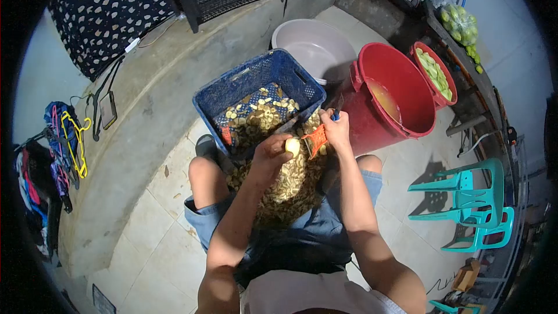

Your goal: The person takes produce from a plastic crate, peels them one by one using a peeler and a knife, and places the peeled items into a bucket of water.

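**Pale-yellow peeled piece held beside an orange hand tool**

The blue plastic crate [203,104] stands beyond the left hand [268,158], whose fingers are part-closed around the pale-yellow peeled piece [292,147]. The piece is above the heap of cut pieces [285,191] between the legs. Its slightly longer axis seems to run roughly away from the body; which end is which cannot be told. Just beside it, apart, the orange hand tool [315,141] extends leftward from the right hand [337,130], closed around its handle. Good handling means a steady piece, fingertips clear of the tool's edge, and light, even strokes.
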`<state>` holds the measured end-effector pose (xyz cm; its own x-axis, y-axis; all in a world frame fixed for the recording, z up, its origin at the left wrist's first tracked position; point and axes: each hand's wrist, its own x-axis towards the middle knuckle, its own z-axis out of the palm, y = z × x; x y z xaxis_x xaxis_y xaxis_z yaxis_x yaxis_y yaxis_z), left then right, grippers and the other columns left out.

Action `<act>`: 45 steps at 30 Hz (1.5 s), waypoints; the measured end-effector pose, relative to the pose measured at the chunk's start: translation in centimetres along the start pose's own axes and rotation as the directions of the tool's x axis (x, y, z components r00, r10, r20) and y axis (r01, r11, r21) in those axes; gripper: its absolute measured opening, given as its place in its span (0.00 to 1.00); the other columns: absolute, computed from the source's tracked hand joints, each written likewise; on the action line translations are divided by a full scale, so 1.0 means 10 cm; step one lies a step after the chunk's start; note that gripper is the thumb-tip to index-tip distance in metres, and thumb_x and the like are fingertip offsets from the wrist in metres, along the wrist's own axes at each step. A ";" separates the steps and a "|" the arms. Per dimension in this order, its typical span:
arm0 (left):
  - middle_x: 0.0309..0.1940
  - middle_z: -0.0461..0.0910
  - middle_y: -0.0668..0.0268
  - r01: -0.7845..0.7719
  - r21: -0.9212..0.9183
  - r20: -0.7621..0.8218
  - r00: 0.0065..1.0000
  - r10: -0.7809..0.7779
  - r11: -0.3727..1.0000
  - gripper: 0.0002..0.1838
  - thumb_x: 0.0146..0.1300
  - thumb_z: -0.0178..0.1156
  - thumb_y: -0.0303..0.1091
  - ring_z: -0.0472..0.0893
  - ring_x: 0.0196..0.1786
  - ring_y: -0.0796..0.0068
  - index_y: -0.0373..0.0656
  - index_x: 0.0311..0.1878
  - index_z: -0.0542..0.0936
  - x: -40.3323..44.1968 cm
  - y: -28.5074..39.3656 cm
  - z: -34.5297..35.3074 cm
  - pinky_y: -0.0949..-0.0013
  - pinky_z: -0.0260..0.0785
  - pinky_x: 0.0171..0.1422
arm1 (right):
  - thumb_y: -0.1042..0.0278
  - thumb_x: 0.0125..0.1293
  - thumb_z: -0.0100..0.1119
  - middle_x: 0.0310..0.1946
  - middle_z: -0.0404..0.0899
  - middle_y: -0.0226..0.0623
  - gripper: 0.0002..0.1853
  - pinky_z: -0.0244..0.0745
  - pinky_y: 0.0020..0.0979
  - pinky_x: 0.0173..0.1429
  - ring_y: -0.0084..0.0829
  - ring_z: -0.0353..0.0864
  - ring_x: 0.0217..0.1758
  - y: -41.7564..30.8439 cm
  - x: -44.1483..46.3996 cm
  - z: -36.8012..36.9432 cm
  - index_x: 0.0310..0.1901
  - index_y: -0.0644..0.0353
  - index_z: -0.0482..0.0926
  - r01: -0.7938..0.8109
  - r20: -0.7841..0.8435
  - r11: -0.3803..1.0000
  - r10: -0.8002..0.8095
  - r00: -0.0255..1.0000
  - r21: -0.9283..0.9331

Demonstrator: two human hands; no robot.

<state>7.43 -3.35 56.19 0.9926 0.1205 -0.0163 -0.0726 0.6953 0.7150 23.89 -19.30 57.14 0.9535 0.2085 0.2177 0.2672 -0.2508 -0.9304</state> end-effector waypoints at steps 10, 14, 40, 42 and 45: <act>0.46 0.78 0.65 -0.105 0.172 0.074 0.993 0.093 0.979 0.22 0.53 0.70 0.22 0.77 0.52 0.73 0.36 0.52 0.76 0.00 0.10 0.12 0.68 0.70 0.58 | 0.62 0.59 0.61 0.12 0.63 0.25 0.20 0.57 0.31 0.24 0.16 0.61 0.19 0.03 0.12 -0.09 0.16 0.63 0.68 0.044 -0.073 0.983 -0.058 0.996 -0.178; 0.47 0.77 0.65 -0.061 0.023 -0.018 0.998 0.061 0.998 0.21 0.54 0.69 0.21 0.77 0.50 0.74 0.37 0.51 0.75 0.01 0.00 0.08 0.69 0.70 0.56 | 0.63 0.60 0.60 0.12 0.63 0.23 0.20 0.56 0.30 0.23 0.15 0.61 0.20 0.05 0.06 -0.07 0.15 0.63 0.68 -0.006 -0.039 0.994 0.002 0.999 -0.107; 0.44 0.79 0.63 -0.003 -0.281 -0.110 0.994 -0.029 0.960 0.16 0.61 0.61 0.18 0.79 0.45 0.71 0.34 0.53 0.76 0.05 -0.33 0.01 0.68 0.74 0.50 | 0.64 0.61 0.63 0.12 0.63 0.26 0.18 0.59 0.30 0.23 0.16 0.61 0.19 0.01 0.11 -0.07 0.19 0.66 0.71 0.051 -0.122 0.996 -0.060 0.991 -0.075; 0.45 0.80 0.63 -0.069 -0.088 -0.041 0.997 0.065 0.994 0.17 0.59 0.61 0.16 0.80 0.48 0.71 0.37 0.52 0.76 0.05 -0.37 -0.03 0.67 0.74 0.54 | 0.63 0.61 0.63 0.12 0.64 0.27 0.18 0.60 0.31 0.24 0.16 0.62 0.19 -0.16 0.04 -0.05 0.19 0.66 0.72 0.070 -0.019 0.992 -0.073 0.997 -0.106; 0.47 0.80 0.64 -0.055 0.007 -0.069 0.996 0.056 0.998 0.17 0.57 0.65 0.19 0.79 0.50 0.71 0.40 0.50 0.77 0.05 -0.32 0.06 0.67 0.73 0.55 | 0.61 0.59 0.62 0.11 0.65 0.34 0.19 0.63 0.34 0.25 0.20 0.64 0.19 0.05 0.08 -0.10 0.20 0.68 0.72 -0.009 0.071 0.981 0.024 0.997 -0.196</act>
<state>8.17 -5.97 54.35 0.9779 0.2076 -0.0248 -0.1266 0.6823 0.7200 24.90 -20.26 57.12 0.9472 0.2695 0.1740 0.2806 -0.4332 -0.8565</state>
